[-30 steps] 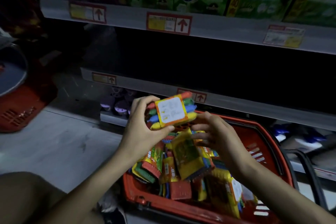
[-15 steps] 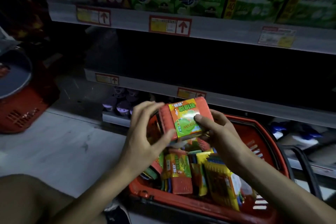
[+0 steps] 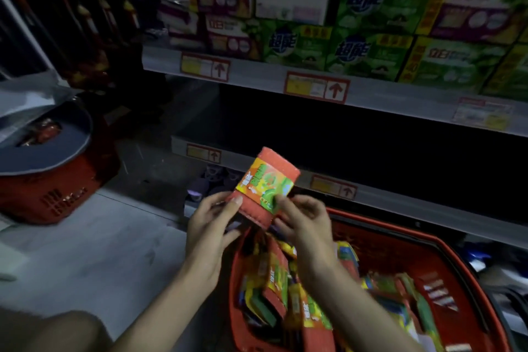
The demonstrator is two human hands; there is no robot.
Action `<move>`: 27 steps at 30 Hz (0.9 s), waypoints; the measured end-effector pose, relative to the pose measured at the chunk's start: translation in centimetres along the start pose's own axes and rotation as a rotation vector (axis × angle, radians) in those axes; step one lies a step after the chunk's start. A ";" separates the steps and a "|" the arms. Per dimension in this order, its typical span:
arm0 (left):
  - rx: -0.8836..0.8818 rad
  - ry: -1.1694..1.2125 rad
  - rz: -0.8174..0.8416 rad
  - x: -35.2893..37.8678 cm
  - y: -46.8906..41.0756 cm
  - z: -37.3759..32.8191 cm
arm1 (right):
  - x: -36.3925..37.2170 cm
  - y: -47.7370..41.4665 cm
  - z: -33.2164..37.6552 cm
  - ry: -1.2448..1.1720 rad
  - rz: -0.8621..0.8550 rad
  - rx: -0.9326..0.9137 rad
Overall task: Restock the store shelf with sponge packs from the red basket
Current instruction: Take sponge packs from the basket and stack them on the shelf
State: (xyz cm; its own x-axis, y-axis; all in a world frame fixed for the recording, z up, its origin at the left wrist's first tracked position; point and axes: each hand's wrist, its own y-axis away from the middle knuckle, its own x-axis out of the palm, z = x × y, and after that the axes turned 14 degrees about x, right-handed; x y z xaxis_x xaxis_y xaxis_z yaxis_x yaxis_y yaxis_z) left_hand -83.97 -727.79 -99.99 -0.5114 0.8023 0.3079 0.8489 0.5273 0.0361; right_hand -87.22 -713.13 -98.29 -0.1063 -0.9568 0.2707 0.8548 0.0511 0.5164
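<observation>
A sponge pack (image 3: 265,186), red-orange with a green and yellow label, is held tilted in the air just above the far left corner of the red basket (image 3: 428,240). It is gripped by both hands. The lower left corner is pinched by the left hand (image 3: 210,227), with the thumb laid on the front face. The lower right edge is pinched by the right hand (image 3: 307,224), whose fingers are curled round it. Many more sponge packs (image 3: 281,286) are piled loosely inside the basket, standing and lying at mixed angles.

The basket is set on a pale grey floor (image 3: 100,251), which is scuffed and dimly lit. Directly behind the basket the lower shelf edge (image 3: 400,201) of the store shelf is seen, fitted with red-framed price tags (image 3: 333,187) that bear arrows. The bay above that edge is too dark for its contents to be made out. Higher above the basket an upper shelf (image 3: 257,73) is stocked with green and purple boxes (image 3: 368,47). Under the lower shelf edge, just left of the basket, some purple items (image 3: 200,184) are stored; what they are cannot be told. Well to the left of the basket a second red basket (image 3: 54,200) is placed on the floor, topped by a grey-blue cover (image 3: 45,151).
</observation>
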 end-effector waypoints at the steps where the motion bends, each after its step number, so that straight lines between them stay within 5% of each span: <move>1: -0.009 0.038 -0.062 -0.5 -0.7 0.4 | 1.4 -0.2 -1.1 -0.006 0.002 0.008; 4: 0.001 0.093 -0.175 -1.9 -3.1 0.3 | 5.1 -1.6 -3.5 0.063 0.002 -0.050; 15: 0.271 -0.120 -0.183 -5.2 -14.9 -2.6 | 16.3 -6.3 -4.7 0.233 0.116 -0.297; 27: 0.368 -0.438 -0.069 -7.7 -25.7 -1.3 | 24.4 -13.9 -2.2 0.296 0.060 -0.277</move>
State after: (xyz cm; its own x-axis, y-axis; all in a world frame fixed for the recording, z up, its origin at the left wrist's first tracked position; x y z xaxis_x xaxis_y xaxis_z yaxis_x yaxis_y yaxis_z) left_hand -101.69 -747.92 -102.05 -0.6382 0.7622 -0.1083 0.7492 0.5824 -0.3156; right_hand -100.63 -737.80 -100.63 0.0640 -0.9976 0.0269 0.9639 0.0688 0.2573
